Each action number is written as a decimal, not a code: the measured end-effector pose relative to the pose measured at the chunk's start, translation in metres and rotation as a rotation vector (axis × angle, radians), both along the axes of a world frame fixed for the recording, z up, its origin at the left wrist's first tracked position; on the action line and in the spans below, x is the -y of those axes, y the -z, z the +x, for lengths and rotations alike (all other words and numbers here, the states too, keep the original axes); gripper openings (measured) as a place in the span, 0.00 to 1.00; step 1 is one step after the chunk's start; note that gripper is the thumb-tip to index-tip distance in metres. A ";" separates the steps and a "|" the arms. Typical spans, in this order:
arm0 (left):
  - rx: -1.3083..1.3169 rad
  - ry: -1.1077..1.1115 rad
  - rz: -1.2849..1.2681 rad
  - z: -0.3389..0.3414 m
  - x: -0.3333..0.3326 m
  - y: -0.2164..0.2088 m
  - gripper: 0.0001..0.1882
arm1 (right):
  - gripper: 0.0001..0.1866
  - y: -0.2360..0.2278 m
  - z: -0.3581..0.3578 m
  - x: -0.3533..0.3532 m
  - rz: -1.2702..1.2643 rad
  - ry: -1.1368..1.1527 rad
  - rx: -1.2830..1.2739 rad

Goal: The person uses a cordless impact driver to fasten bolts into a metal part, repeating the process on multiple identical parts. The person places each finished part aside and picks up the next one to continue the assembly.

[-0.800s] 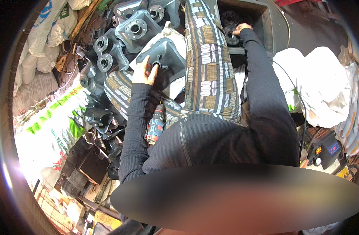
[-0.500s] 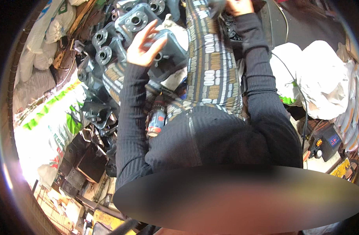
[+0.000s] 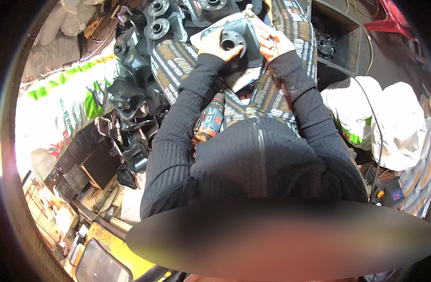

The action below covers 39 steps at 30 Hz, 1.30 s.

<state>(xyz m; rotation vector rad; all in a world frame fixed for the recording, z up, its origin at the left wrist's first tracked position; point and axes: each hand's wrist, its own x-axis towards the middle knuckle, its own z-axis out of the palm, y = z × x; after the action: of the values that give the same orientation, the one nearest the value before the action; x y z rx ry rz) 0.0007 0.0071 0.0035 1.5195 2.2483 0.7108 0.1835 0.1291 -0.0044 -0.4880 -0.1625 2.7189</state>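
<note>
A dark grey housing (image 3: pixel 250 45) with a square base and a round bored flange sits in front of me, between my knees. My left hand (image 3: pixel 211 46) grips it, fingers and thumb closed about the flange (image 3: pixel 232 41). Close by on the right, my right hand (image 3: pixel 280 46) has its fingers curled around a few small shiny metal pieces (image 3: pixel 273 43), too small to name surely. The fingers of that hand are beside the housing's edge. In my lap, by my left forearm, lies a cordless drill (image 3: pixel 211 117) in blue-grey and red.
Several similar grey flanged housings (image 3: pixel 160 28) are heaped at the left and far side. Far right stands a grey bin (image 3: pixel 352 49) with dark metal parts inside. White sacks (image 3: pixel 389 117) and a black cable (image 3: pixel 373 108) are at right; another sack (image 3: pixel 55 113) lies left.
My left hand, open in the air before, has come down onto the flange. My right hand has moved back from the bin side toward the housing, and my view has shifted.
</note>
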 end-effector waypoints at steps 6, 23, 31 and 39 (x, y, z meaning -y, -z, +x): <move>-0.112 -0.108 -0.075 0.013 -0.008 0.001 0.46 | 0.24 -0.019 -0.008 0.012 0.203 0.063 0.315; -0.224 0.168 0.072 -0.012 -0.021 -0.057 0.34 | 0.23 -0.005 -0.007 0.018 -0.221 0.055 -0.086; -0.395 0.443 0.179 0.033 0.026 -0.066 0.08 | 0.19 -0.013 -0.019 0.069 -0.357 -0.220 -0.049; -0.341 0.438 -0.055 0.035 0.038 -0.069 0.18 | 0.19 0.007 0.001 0.085 1.234 -0.264 0.308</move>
<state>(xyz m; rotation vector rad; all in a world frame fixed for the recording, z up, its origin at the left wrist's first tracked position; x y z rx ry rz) 0.0357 -0.0306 0.0722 2.1370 2.0120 0.2745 0.1846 0.0437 -0.0110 -0.4747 -1.8941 2.1436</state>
